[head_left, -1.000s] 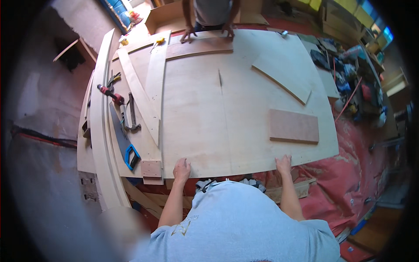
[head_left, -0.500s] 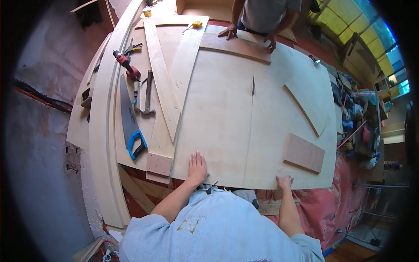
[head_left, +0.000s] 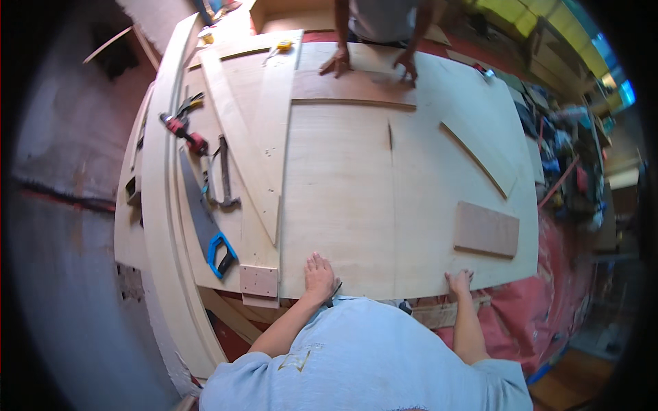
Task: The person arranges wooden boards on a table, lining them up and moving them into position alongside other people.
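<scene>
A large pale plywood sheet lies before me, with a dark split and a thin line running toward me. My left hand lies flat on it near the close edge, fingers stretched out, holding nothing. At the same edge, farther right, my right hand rests on the sheet with its fingers apart. Beyond my right hand lies a brown rectangular board. Across the sheet, a co-worker's hands touch a long brown board near the far edge.
On the left lie a handsaw, a hammer, a red drill, a yellow tape measure and long planks. Another pale board lies right. Clutter and red sheeting border the right side.
The whole view has turned and shifted slightly. My hands stay on the near part of the sheet, and the co-worker's hands remain at the long board.
</scene>
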Tool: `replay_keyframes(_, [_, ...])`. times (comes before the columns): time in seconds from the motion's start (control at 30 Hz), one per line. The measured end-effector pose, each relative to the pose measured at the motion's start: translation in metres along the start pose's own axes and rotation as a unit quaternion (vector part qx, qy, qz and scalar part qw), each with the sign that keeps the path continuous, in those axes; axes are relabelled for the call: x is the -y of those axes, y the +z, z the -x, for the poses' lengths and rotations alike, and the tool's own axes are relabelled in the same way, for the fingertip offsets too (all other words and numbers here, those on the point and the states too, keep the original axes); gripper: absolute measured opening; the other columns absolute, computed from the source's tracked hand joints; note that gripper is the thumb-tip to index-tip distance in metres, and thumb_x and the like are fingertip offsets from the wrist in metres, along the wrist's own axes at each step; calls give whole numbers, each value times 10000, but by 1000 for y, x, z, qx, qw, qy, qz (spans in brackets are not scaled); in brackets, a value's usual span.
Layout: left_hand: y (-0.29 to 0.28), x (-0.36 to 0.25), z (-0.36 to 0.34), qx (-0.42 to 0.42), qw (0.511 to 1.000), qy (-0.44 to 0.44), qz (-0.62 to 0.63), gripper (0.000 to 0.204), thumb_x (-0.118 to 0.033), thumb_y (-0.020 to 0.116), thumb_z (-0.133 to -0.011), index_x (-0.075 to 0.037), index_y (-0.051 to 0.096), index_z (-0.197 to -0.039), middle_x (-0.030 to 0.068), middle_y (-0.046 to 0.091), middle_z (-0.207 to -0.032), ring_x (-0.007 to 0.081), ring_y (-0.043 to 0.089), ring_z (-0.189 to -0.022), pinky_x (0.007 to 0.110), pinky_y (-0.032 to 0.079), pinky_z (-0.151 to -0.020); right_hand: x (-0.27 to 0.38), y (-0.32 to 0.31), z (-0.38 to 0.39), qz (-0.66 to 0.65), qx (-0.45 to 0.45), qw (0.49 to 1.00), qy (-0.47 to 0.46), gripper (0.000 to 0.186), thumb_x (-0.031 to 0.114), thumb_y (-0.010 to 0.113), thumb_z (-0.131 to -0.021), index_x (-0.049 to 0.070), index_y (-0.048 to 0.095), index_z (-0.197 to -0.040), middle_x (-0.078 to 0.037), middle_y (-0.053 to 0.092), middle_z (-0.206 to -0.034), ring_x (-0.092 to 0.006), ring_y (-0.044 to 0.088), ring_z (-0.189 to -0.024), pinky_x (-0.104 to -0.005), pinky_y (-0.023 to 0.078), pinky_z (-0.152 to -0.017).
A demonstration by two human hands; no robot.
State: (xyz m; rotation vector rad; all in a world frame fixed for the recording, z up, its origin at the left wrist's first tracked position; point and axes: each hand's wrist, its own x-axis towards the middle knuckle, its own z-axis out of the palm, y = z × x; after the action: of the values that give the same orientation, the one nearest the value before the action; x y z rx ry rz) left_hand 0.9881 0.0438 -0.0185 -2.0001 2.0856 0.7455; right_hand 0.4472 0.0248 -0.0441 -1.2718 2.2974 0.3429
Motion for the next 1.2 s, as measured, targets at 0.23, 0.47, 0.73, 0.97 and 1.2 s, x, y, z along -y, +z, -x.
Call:
replay_keyframes(0.23, [-1,5,-33,-2,999,-9,-41,548,-443,741,-889,56,741,-1114,413,568,-1379,484,630,-1185,571,578,-868,8,-2,12,-41,-32,998,20,1089,495,780,-903,-224,249,-1526,-475,164,-1611,-587,158,-1539,-560,185,-1288])
replay_keyframes(0.47, [-17,-2,-52,16,999,16,-50,375,-345,659,-911,-24,796,-775,261,743,-814,424,739,-814,497,573,-883,9,1,14,-36,-41,998,26,1072,493,778,-907,-205,261,-1535,-458,167,-1620,-577,145,-1549,-568,170,-1293])
replay_keyframes(0.73, [-26,-8,-48,33,999,-3,-39,353,-323,657,-908,-9,812,-863,328,735,-965,437,738,-887,512,579,-904,8,-1,18,-63,-49,997,11,1086,457,806,-893,-208,245,-1543,-465,149,-1627,-579,141,-1551,-553,182,-1292])
replay_keyframes(0.97, [-4,-5,-44,28,998,-47,-25,378,-338,686,-901,16,805,-959,352,665,-1184,456,678,-1090,530,589,-863,8,-4,18,-61,-41,997,8,1080,460,787,-907,-207,231,-1550,-481,157,-1615,-581,145,-1550,-553,175,-1292])
replay_keyframes(1.2, [4,-4,-42,22,998,-58,-32,388,-338,692,-896,26,797,-979,347,629,-1242,457,652,-1124,517,594,-860,7,-2,17,-69,-40,997,9,1098,482,785,-905,-214,229,-1546,-490,157,-1609,-588,143,-1547,-554,179,-1288])
